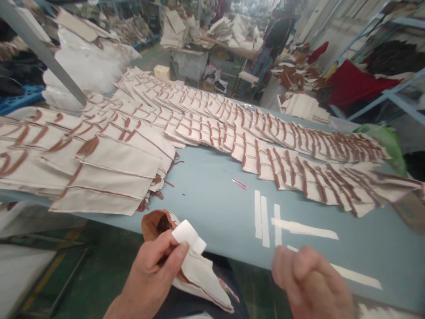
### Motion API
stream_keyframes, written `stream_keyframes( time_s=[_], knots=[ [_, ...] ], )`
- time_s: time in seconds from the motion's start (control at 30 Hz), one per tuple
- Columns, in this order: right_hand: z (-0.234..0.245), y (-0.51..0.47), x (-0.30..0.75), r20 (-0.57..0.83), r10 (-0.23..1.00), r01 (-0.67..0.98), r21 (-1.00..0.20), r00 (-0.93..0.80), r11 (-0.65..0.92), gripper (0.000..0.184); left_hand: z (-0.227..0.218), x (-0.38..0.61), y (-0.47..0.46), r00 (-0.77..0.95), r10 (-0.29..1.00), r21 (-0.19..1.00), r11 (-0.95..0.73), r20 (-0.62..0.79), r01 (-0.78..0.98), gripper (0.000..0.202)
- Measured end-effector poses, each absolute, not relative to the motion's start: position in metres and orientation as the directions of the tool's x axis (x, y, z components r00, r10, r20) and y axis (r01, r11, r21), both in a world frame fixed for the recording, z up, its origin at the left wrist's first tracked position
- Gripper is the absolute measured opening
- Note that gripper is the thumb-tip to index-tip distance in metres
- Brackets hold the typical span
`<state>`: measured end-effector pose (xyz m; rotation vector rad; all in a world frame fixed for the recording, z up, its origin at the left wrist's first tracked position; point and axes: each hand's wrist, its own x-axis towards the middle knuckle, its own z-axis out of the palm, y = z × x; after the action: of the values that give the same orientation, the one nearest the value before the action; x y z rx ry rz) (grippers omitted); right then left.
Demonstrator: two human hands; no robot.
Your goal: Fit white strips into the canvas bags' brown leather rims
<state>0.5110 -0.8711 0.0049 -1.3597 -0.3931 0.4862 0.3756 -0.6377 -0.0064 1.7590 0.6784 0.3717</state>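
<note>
Landmark: the pouch [203, 275], at the near edge of the surface [212, 195]. Left hand [154, 261]: grip narrow, thumb and finger pinching a white tab [189, 235] against or just over the pouch. Right hand [312, 283], right of the pouch: fingers curled, blurred (we cannot tell whether they hold anything). Loose strips [258, 215] lie right of the pouch, near that hand; panels [113, 175] spread beyond it. We judge the tab could skew if the thumb eases or the pouch sags; a low right-hand sweep could scatter the strips.
</note>
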Motion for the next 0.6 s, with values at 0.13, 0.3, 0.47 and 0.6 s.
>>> stream_keyframes(
  time_s=[0.13,0.3,0.47,0.6],
  knots=[
    [0.003,-0.818,0.498,0.183,0.509,0.240,-0.970,0.841,-0.048,0.018,-0.007,0.379,-0.640,0.843,0.531,0.887,-0.425,0.082,0.181,0.034],
    [-0.001,-0.767,0.474,0.311,0.630,0.458,-0.885,0.712,-0.082,0.012,-0.010,0.382,-0.644,0.834,0.474,0.788,-0.611,0.284,0.079,0.030],
    [-0.007,-0.761,0.469,0.086,0.669,0.253,-0.955,0.739,-0.156,0.016,-0.010,0.383,-0.643,0.845,0.427,0.760,-0.648,0.321,0.039,0.023],
    [-0.016,-0.762,0.471,-0.142,0.649,0.001,-0.977,0.748,-0.215,0.021,-0.017,0.380,-0.643,0.888,0.418,0.838,-0.540,0.191,0.074,0.018]
  ],
)
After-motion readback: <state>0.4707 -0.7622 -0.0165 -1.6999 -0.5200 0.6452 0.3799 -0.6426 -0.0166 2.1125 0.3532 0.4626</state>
